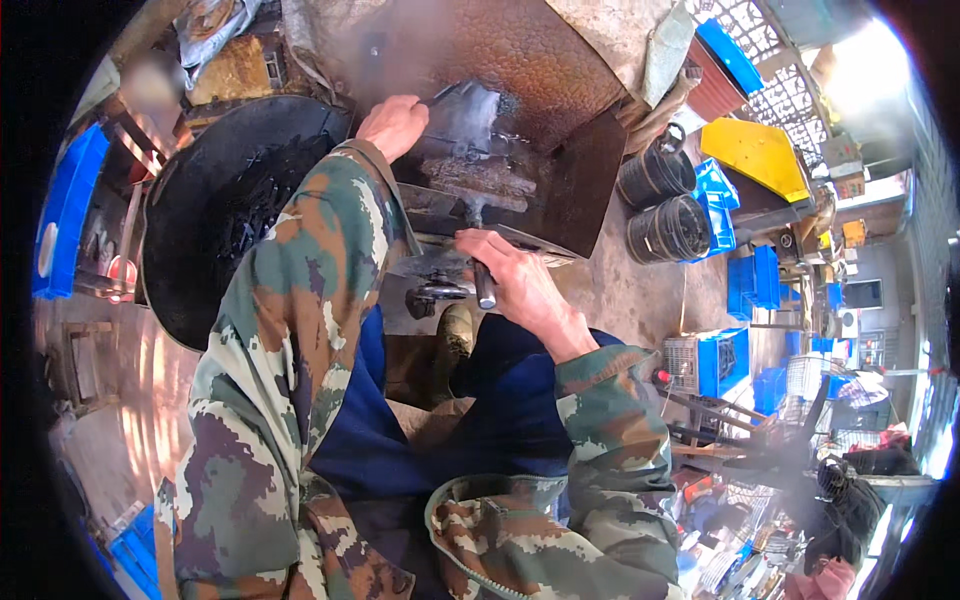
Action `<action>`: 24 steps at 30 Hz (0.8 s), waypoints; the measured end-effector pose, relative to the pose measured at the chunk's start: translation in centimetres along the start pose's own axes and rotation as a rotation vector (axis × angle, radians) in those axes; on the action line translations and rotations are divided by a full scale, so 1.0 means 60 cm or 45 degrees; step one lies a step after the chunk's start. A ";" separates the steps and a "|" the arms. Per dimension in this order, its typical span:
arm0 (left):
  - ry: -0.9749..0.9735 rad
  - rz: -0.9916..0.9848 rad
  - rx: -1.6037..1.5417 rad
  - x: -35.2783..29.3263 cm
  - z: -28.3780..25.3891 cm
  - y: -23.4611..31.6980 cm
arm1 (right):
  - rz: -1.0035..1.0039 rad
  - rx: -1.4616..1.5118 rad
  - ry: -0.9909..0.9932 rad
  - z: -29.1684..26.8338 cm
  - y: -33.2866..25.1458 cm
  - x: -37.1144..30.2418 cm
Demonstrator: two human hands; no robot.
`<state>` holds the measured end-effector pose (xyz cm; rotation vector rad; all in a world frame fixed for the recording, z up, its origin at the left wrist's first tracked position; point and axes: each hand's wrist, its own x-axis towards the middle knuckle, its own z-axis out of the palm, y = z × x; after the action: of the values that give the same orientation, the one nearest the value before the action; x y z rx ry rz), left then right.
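My right hand [520,290] is wrapped round the handle of a metal tool [485,288], in front of the brown metal box's near edge. A shaft in line with the handle runs away from me toward a rough, scaly block [478,180] inside the box; I cannot tell what kind of tool it is. My left hand [395,125] lies at the box's left side with its fingers curled; what they hold, if anything, is hidden. Right of it, a hazy grey metal piece [468,115] sits behind the block. The box [530,60] has rusty, textured inner faces.
A large black round pan [180,220] with dark slivers stands at the left. Right of the box are two black buckets [668,230], a blue crate [715,195] and a yellow panel [750,155]. My boot [455,335] is below the box. Another person [850,510] is at the lower right.
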<state>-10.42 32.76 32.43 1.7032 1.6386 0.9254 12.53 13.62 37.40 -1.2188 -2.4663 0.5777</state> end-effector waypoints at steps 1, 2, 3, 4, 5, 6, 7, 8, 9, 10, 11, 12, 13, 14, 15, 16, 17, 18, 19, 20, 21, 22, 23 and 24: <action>0.005 -0.008 -0.002 0.003 0.000 -0.005 | -0.005 0.001 -0.008 0.001 0.004 0.002; 0.044 -0.005 -0.021 0.006 -0.001 -0.012 | -0.056 -0.007 0.015 0.002 0.008 0.006; 0.076 0.000 -0.048 0.007 0.006 -0.014 | -0.097 -0.020 0.035 0.000 0.014 0.005; 0.066 -0.011 -0.056 0.005 0.008 -0.005 | -0.074 0.002 0.081 -0.010 0.009 0.008; 0.087 0.016 -0.028 0.003 0.003 0.018 | -0.061 0.000 0.070 -0.018 0.011 0.010; 0.110 0.041 0.003 0.003 0.000 0.041 | -0.062 0.043 0.197 -0.026 0.016 0.016; 0.230 0.147 0.092 0.003 -0.007 0.046 | -0.082 0.106 0.321 -0.027 0.012 0.030; 0.347 0.248 0.190 0.003 -0.013 0.051 | -0.015 0.165 0.435 -0.029 0.004 0.044; 0.344 0.181 0.119 -0.003 -0.023 0.086 | 0.120 0.362 0.536 -0.022 0.020 0.053; 0.451 0.453 0.493 0.026 -0.033 0.006 | 0.259 0.491 0.516 -0.012 -0.020 0.091; 0.307 0.411 -0.321 -0.001 -0.004 0.055 | 0.471 0.776 0.621 -0.031 -0.028 0.103; 0.300 0.345 -0.162 -0.019 -0.005 0.107 | 0.458 0.656 0.701 -0.046 -0.006 0.111; 0.325 0.239 -0.269 -0.025 -0.001 0.133 | 0.384 0.663 0.775 -0.051 0.001 0.126; 0.460 0.448 -0.019 -0.011 0.002 0.101 | 0.404 0.745 0.794 -0.046 -0.016 0.159; 0.311 0.133 -0.414 -0.041 0.003 0.166 | 0.386 0.709 0.916 -0.064 0.013 0.160; 0.355 0.142 -0.515 -0.047 -0.003 0.173 | 0.364 0.716 0.950 -0.072 0.017 0.181; 0.338 0.074 -0.572 -0.059 -0.006 0.181 | 0.509 0.679 0.934 -0.082 0.013 0.197; 0.265 0.044 -0.557 -0.065 -0.015 0.187 | 0.391 0.668 0.990 -0.081 0.046 0.212; 0.268 0.020 -0.585 -0.068 -0.014 0.186 | 0.404 0.651 0.989 -0.086 0.055 0.230; 0.295 0.054 -0.606 -0.070 -0.012 0.182 | 0.455 0.645 0.974 -0.090 0.072 0.247; 0.297 0.033 -0.654 -0.068 -0.005 0.192 | 0.514 0.603 0.981 -0.108 0.094 0.255; 0.309 0.026 -0.631 -0.067 -0.007 0.182 | 0.509 0.607 0.954 -0.103 0.102 0.278; 0.317 0.020 -0.610 -0.066 -0.008 0.172 | 0.506 0.607 0.928 -0.098 0.110 0.298; 0.359 0.016 -0.603 -0.064 -0.003 0.166 | 0.580 0.630 0.926 -0.096 0.117 0.313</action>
<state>-4.74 28.27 40.30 1.3030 1.4241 1.4780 9.00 33.84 41.04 -1.4416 -1.3576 0.6527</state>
